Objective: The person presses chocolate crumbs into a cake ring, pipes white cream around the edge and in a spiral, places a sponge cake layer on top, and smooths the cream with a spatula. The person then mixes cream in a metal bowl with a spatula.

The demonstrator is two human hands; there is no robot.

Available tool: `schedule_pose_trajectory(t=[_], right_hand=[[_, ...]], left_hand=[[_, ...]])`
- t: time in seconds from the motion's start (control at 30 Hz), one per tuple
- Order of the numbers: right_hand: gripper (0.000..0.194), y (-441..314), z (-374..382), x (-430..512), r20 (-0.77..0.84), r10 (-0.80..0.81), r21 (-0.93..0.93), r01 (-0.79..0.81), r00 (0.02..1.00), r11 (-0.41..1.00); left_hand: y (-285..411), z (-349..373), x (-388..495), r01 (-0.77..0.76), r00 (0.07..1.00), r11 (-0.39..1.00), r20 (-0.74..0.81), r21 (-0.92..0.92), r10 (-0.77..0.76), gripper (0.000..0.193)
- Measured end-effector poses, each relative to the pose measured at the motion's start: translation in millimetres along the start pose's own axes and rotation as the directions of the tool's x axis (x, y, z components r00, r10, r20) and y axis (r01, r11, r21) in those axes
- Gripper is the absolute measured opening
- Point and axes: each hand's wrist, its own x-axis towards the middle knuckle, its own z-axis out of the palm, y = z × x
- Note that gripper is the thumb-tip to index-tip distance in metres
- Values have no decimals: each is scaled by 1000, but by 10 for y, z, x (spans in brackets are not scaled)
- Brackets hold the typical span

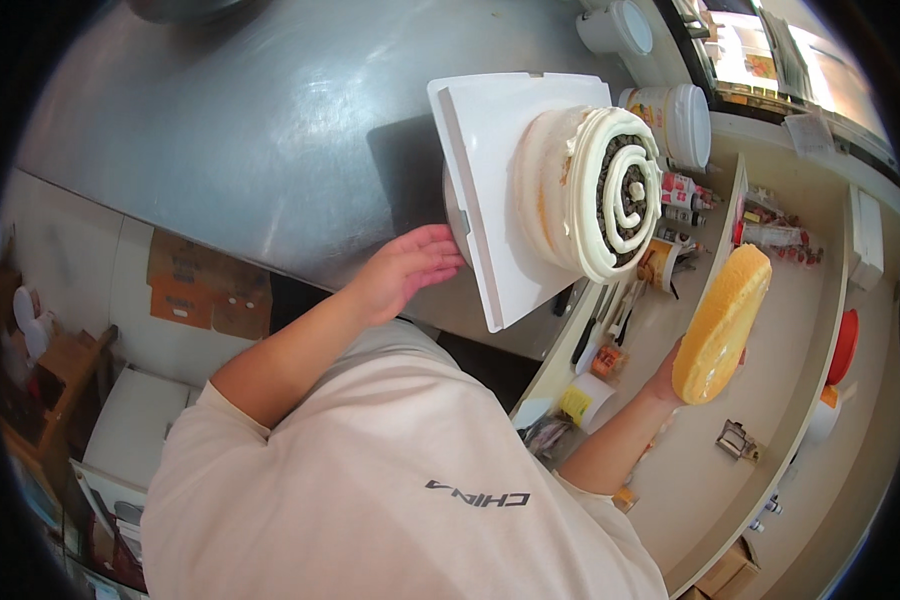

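A round cake with pale cream on its side sits on a square white cake board. Its top carries a thick piped cream rim and a cream spiral, with dark crumbly filling between the lines. Under the board, the edge of a round turntable shows. My left hand is at that edge, fingers extended, gripping nothing. Off to the right, my right hand holds a yellow sponge cake layer tilted on edge, apart from the cake. The layer hides most of that hand's fingers.
The stainless steel table extends to the left. White plastic tubs stand behind the cake. Right of it, a shelf holds bottles, a knife and a white container.
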Motion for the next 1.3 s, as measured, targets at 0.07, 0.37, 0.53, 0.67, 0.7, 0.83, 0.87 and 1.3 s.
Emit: schedule_pose_trajectory(t=[0.07, 0.37, 0.53, 0.67, 0.7, 0.83, 0.87, 1.3], right_hand=[[32, 21, 7, -13, -3, 5, -26, -5, 1000, 1000], [40, 330, 101, -228, 25, 46, -225, -39, 999, 974], [45, 603, 108, -358, 69, 104, -350, -74, 992, 934], [49, 985, 156, -402, 127, 156, -385, -96, 980, 918], [50, 1081, 180, -409, 144, 162, -378, -97, 976, 921], [54, 1151, 338, -206, 257, 239, -232, -181, 936, 956], [54, 1059, 394, -43, 279, 284, -177, -242, 917, 954], [38, 583, 1081, 1159, 118, 409, -850, -120, 905, 512]], left_hand=[[-45, -20, 0, 14, 1000, 1000, 9, 23, -14, 44], [269, 117, -165, 168, 985, 845, -66, 508, -157, 34], [897, 870, -539, 129, 818, 652, 291, 747, -496, 30], [852, 1644, -333, -149, 930, 818, 360, 555, -75, 44], [827, 1801, -217, -199, 939, 787, 343, 583, -16, 49], [913, 2224, 145, -142, 978, 751, 207, 645, 6, 54], [964, 2307, 210, -168, 979, 727, 197, 666, 46, 52], [1955, 3087, 729, -348, 931, 416, 363, 840, 48, 32]])
